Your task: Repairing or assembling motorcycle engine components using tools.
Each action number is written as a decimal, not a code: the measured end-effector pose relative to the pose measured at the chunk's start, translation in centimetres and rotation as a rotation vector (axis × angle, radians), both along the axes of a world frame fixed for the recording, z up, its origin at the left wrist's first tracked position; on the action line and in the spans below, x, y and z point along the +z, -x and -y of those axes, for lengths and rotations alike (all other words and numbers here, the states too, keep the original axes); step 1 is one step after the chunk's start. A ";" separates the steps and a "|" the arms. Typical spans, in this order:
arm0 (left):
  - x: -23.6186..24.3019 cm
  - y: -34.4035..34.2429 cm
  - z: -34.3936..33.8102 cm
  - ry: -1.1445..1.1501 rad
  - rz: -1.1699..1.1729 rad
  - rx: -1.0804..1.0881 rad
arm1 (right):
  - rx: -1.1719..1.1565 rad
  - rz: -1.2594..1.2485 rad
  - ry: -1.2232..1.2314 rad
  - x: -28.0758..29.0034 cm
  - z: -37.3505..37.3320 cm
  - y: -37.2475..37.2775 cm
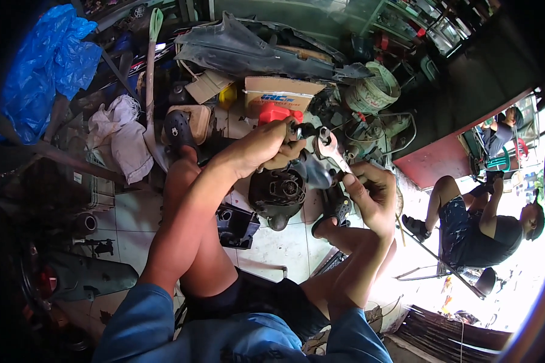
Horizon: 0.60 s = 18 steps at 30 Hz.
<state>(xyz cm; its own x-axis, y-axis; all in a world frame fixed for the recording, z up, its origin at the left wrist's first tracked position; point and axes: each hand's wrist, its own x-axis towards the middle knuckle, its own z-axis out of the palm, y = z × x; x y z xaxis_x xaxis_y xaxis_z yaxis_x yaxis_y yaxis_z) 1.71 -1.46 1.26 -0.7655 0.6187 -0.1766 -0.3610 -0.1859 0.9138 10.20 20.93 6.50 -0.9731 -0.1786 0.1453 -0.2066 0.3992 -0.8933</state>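
Note:
My right hand [374, 195] is closed around the lower end of a silver open-end wrench [336, 152], its jaw pointing up toward my left hand. Beside that jaw, my left hand [280, 145] is closed on a small dark metal part [307, 129], mostly hidden by the fingers. A blurred greyish piece [313, 172] shows between the two hands; what it is I cannot tell. Below them on the floor sits a dark round engine-like part [277, 195], between my feet. Next to it lies a black plastic box [236, 226].
A cardboard box [278, 95] and a red container [280, 114] stand ahead. Farther back lie dark plastic panels [230, 47] and a dirty white bucket [372, 89]. Blue plastic bags [48, 66] hang at left. Another person [490, 227] sits at right.

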 end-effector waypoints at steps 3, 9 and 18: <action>-0.1 0.0 0.3 0.025 0.102 -0.049 | 0.059 -0.083 -0.011 -0.5 -0.8 0.2; 0.1 -0.3 0.3 -0.070 0.130 -0.267 | 0.116 -0.084 0.029 -0.6 -1.2 0.4; 0.5 -0.4 0.5 -0.018 0.105 -0.354 | 0.138 -0.078 0.038 -0.2 -1.3 0.3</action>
<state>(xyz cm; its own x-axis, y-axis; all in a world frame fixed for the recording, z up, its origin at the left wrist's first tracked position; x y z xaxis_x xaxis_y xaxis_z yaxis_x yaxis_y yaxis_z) 2.14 -1.97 1.74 -0.4814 0.8459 -0.2296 -0.4974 -0.0480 0.8662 9.87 22.23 6.29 -0.9252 -0.3026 0.2290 -0.3268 0.3286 -0.8861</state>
